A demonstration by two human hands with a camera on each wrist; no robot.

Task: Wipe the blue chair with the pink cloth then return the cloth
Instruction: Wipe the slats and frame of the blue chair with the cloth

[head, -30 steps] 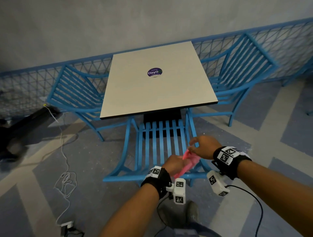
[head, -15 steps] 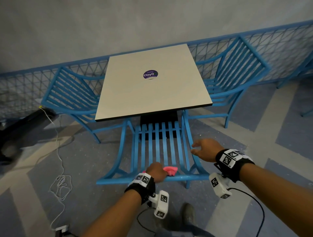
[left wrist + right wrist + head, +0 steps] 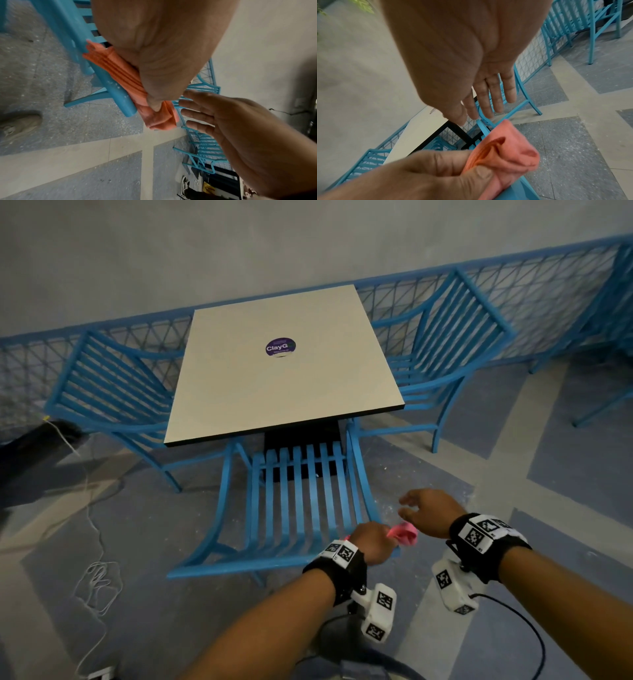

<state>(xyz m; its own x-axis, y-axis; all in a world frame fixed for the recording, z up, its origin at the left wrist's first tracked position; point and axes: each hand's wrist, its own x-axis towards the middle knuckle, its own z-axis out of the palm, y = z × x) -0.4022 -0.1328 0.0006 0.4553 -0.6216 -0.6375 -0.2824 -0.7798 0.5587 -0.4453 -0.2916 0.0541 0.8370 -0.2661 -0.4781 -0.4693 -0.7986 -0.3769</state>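
The blue slatted chair (image 3: 301, 501) stands tucked under the near edge of the table, its back rail closest to me. My left hand (image 3: 371, 542) grips the bunched pink cloth (image 3: 404, 534) against the right end of that top rail (image 3: 118, 92); the cloth (image 3: 130, 81) lies along the rail and sticks out past its end. In the right wrist view the cloth (image 3: 506, 154) is squeezed between the left thumb and fingers. My right hand (image 3: 428, 511) hovers just right of the cloth with fingers (image 3: 494, 97) straight, holding nothing.
A white square table (image 3: 281, 371) with a purple sticker stands ahead, with a blue chair (image 3: 113, 392) to its left and another (image 3: 455, 344) to its right. A blue mesh fence (image 3: 548, 302) runs behind. A white cable (image 3: 96, 577) lies on the floor at left; my shoe (image 3: 18, 124) is near the chair leg.
My left hand slid the cloth rightward along the chair's top rail to its right end. The right hand, which let go of the cloth earlier, stays open just beside it.
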